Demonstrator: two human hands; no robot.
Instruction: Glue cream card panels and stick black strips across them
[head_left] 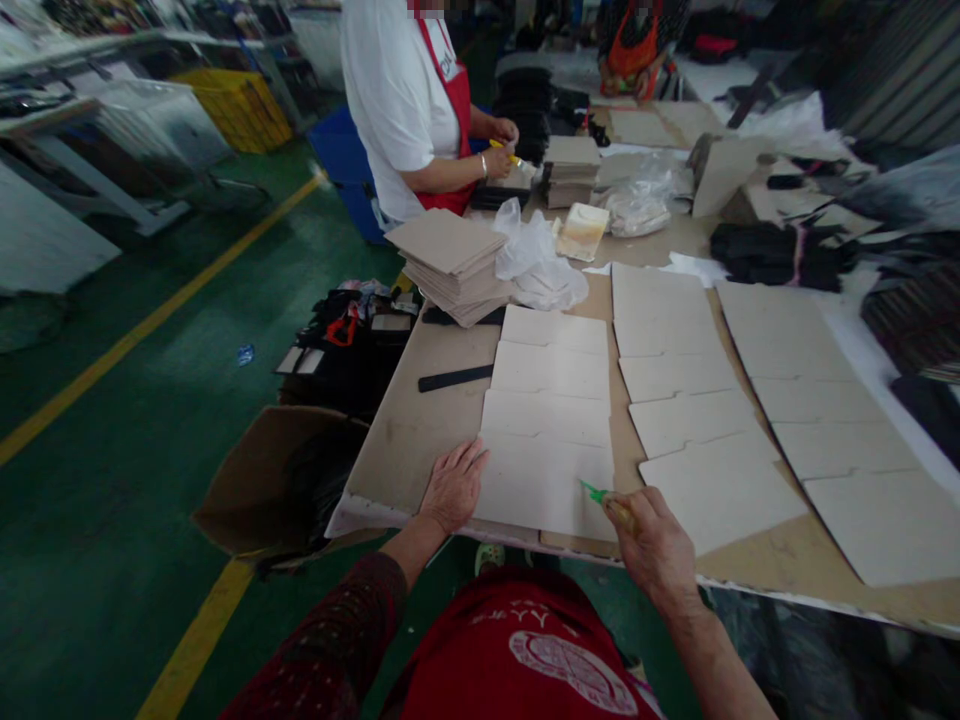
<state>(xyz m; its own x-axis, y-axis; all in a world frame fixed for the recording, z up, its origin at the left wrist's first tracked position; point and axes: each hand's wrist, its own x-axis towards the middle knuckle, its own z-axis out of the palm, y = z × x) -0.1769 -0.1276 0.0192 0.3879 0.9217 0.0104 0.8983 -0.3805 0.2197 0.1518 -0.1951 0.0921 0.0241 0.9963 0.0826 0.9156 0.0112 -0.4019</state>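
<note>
My left hand [454, 485] lies flat, fingers stretched, at the left edge of the nearest sheet in a column of overlapping grey-beige cardboard sheets [536, 475]. My right hand [654, 540] is closed around a small brush [598, 494] with a green tip and a yellowish handle. The tip is over the right part of that nearest sheet; whether it touches is hard to tell. Two more columns of overlapping cardboard sheets, a middle one [712, 490] and a right one [885, 520], lie to the right. A black strip [455, 378] lies left of the first column.
A stack of cardboard [450, 250] and a white plastic bag [536, 265] stand beyond the columns. A yellowish container [583, 232] sits behind them. A co-worker in a red apron [457, 100] works at the table's far left. An open carton [262, 480] stands on the floor at left.
</note>
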